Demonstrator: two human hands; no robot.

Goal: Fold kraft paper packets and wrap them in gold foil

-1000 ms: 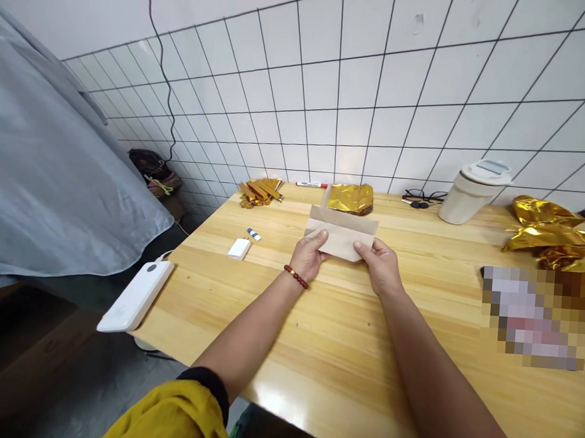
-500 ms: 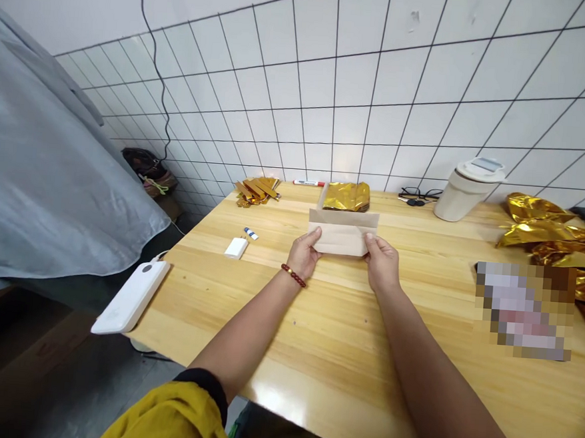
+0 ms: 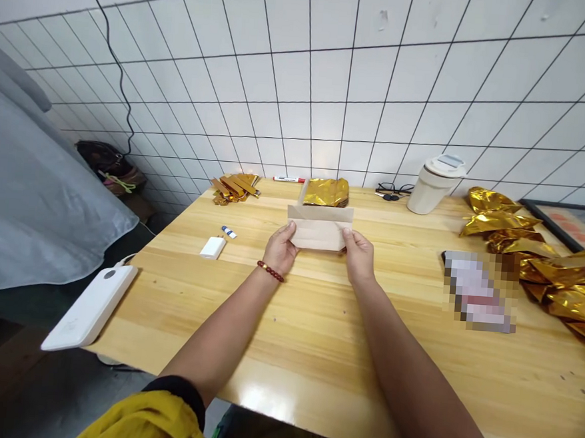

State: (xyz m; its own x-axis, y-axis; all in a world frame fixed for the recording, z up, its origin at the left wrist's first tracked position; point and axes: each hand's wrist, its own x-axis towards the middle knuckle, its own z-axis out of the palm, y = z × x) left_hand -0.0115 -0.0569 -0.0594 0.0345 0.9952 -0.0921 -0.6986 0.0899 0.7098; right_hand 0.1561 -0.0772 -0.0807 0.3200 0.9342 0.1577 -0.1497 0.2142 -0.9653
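Observation:
A folded sheet of pale brown paper [image 3: 319,235] is held up between both hands over the middle of the table, with a crease line running across it. My left hand [image 3: 281,248] grips its left edge, thumb on the near face; a red bead bracelet circles that wrist. At the right edge, my right hand [image 3: 359,255] pinches the sheet with the thumb in front. The fingers behind the paper are mostly hidden. Just beyond it lies a stack of gold foil sheets [image 3: 327,192].
Folded gold strips [image 3: 235,188], a red-capped marker [image 3: 288,179], glasses [image 3: 395,189] and a white tumbler [image 3: 435,185] line the back. Crumpled gold foil [image 3: 535,252] and a blurred phone [image 3: 478,292] lie right. A white charger [image 3: 213,247] and power bank [image 3: 90,307] are left.
The view has turned somewhat to the right, so everything sits farther left in the picture. Both hands keep the same hold on the paper, which looks unchanged in shape.

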